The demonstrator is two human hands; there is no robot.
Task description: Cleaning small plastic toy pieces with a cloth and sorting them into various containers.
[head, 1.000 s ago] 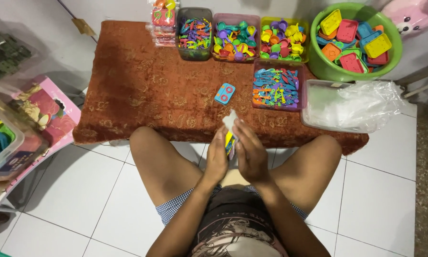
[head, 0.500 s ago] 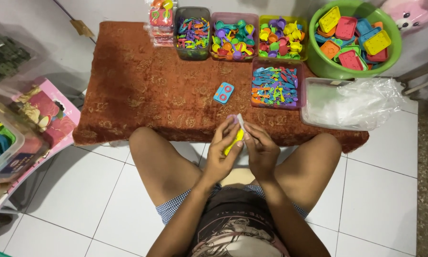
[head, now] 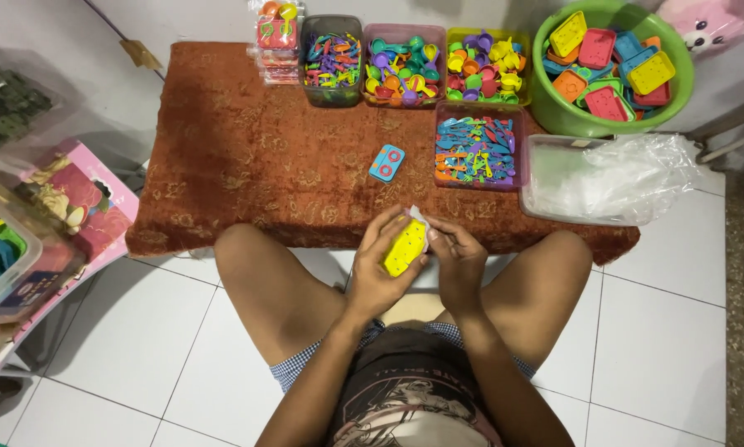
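A small yellow rectangular toy tray (head: 406, 246) inside a clear plastic bag rests in my left hand (head: 379, 270), face up, between my knees. My right hand (head: 456, 256) pinches the bag's open top edge at the tray's upper right corner. Both hands hover just in front of the near edge of the rust-brown mat (head: 248, 157). A blue toy piece with two red rings (head: 387, 162) lies alone on the mat beyond my hands.
Clear tubs of small colourful plastic toys (head: 405, 64) line the mat's far edge, another tub (head: 479, 152) nearer. A green basin of coloured trays (head: 608, 66) stands far right, a box of clear bags (head: 612, 178) beside it. Packed sets (head: 274, 37) are stacked far left. Storage boxes (head: 7, 248) sit left.
The bagged yellow tray has turned from edge-on and upright to flat, face up in my left hand. My right hand slid to the bag's top corner. Both hands sank slightly.
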